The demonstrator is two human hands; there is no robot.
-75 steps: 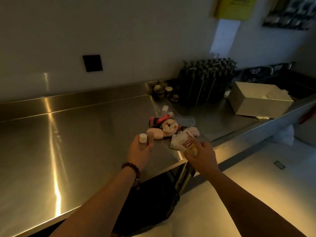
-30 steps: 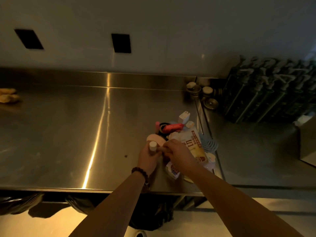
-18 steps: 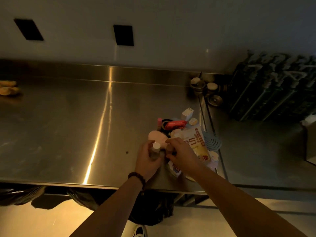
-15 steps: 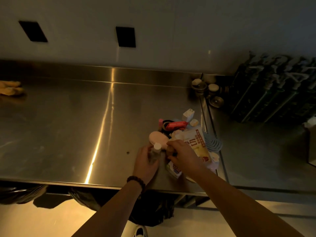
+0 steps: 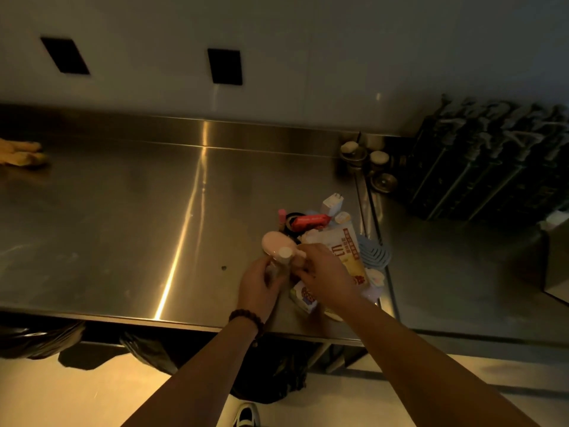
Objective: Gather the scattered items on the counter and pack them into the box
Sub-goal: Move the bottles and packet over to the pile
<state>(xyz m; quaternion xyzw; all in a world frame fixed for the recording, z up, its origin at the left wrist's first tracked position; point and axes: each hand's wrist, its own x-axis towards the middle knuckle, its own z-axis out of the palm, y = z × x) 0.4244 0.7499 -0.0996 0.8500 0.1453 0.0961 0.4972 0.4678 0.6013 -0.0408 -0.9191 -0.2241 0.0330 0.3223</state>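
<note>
A shiny metal tabletop (image 5: 123, 217) holds a little pile of things: a red packet (image 5: 309, 220), a white plug (image 5: 332, 203), a pink round pad (image 5: 272, 242) and a blue ribbed piece (image 5: 375, 253). Dark pump bottles (image 5: 480, 167) stand far to the right. The left hand (image 5: 257, 288) curls around a small bottle with a white cap (image 5: 284, 257), near the front edge. The right hand (image 5: 326, 277) touches that bottle and holds a printed pouch (image 5: 349, 251).

Two hands (image 5: 258, 288), one white-capped bottle (image 5: 281, 261), two wall plates (image 5: 224, 66), one red packet (image 5: 310, 220)
</note>
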